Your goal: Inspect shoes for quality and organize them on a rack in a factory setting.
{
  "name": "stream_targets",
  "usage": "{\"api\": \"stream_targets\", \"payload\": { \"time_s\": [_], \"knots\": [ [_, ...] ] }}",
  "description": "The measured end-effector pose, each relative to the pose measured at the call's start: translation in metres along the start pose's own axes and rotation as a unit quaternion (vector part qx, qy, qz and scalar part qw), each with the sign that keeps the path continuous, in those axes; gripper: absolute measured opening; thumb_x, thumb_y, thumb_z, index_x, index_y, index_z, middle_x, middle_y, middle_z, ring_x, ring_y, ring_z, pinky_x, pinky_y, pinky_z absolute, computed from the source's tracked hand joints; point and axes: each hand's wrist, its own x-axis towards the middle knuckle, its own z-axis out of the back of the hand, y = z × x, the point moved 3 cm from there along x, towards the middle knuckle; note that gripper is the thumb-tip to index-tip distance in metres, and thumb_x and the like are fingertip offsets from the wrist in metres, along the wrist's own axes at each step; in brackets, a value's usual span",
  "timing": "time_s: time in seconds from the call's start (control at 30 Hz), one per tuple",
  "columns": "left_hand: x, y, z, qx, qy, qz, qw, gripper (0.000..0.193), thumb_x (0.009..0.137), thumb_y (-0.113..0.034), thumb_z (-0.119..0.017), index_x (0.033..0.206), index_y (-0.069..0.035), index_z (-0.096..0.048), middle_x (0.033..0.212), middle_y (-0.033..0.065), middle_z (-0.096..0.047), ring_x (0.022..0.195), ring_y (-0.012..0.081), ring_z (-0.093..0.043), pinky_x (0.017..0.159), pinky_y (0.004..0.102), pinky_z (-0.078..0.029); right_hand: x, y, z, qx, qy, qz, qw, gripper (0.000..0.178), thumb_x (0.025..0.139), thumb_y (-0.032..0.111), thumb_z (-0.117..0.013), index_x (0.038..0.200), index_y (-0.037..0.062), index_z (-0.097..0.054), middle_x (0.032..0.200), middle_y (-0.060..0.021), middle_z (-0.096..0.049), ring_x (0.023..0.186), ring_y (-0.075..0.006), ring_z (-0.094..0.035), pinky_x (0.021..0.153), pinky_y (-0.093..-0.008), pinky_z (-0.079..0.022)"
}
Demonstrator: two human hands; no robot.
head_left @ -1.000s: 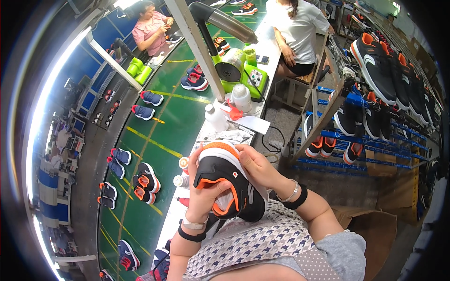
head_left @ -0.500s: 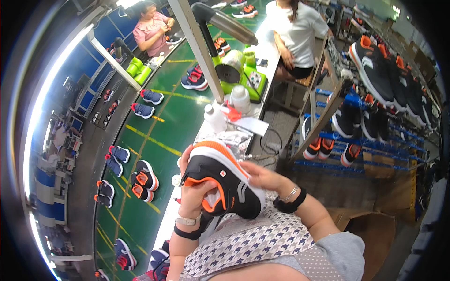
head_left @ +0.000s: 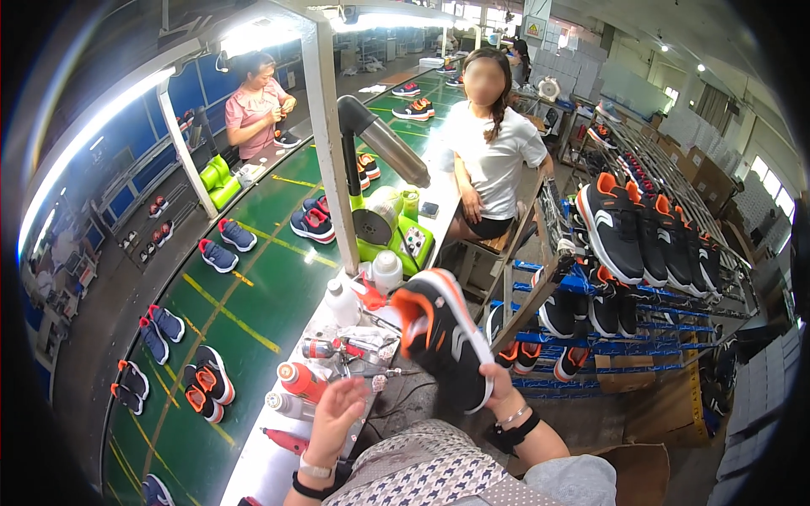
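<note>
A black sneaker (head_left: 440,352) with orange lining and a white-and-orange sole is tilted in the air in front of me, its orange opening turned to the left. My right hand (head_left: 499,386) grips it by the sole at its lower right end. My left hand (head_left: 339,411) is off the shoe, empty, with the fingers apart, over the white bench edge. Closest to that hand are a red bottle (head_left: 302,381) with a white cap and a grey-white bottle (head_left: 288,405).
Beside the bench, a green conveyor belt (head_left: 245,308) carries several sneakers. White bottles (head_left: 342,302) and a lime-green machine (head_left: 411,240) stand farther along. At right is a blue-barred rack (head_left: 645,350) with black sneakers. A person in white (head_left: 494,164) sits behind the machine; another in pink stands across the belt.
My left hand has let go of the sneaker and moved down. My right hand has carried the shoe to the right and turned it. The view has tilted up, showing more of the room.
</note>
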Motion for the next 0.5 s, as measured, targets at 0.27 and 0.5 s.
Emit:
{"api": "stream_targets", "payload": {
  "time_s": [0.27,0.5],
  "knots": [
    [-0.044,-0.002,0.003,-0.009,-0.018,0.079,0.997,0.034,0.080,0.003,-0.056,0.112,0.000,-0.046,0.115,0.0105,-0.052,0.105,0.0191,-0.052,0.088,0.0282,-0.041,0.082,0.065,0.032,-0.163,-0.165,0.165,0.959,0.050,0.074,0.011,-0.057,0.120,0.0057,-0.039,0.099,-0.0036,-0.051,0.088,-0.0133,-0.053,0.074,-0.0281,-0.047],
    [-0.088,-0.009,0.023,0.069,-0.072,0.130,0.986,0.027,0.085,-0.010,-0.055,0.111,-0.001,-0.049,0.104,0.0087,-0.055,0.096,0.0162,-0.052,0.083,0.0266,-0.040,0.151,0.096,0.030,-0.185,-0.154,0.213,0.947,0.052,0.079,0.013,-0.057,0.127,0.0056,-0.038,0.103,-0.0032,-0.054,0.087,-0.0117,-0.054,0.076,-0.0244,-0.044]
  ]
}}
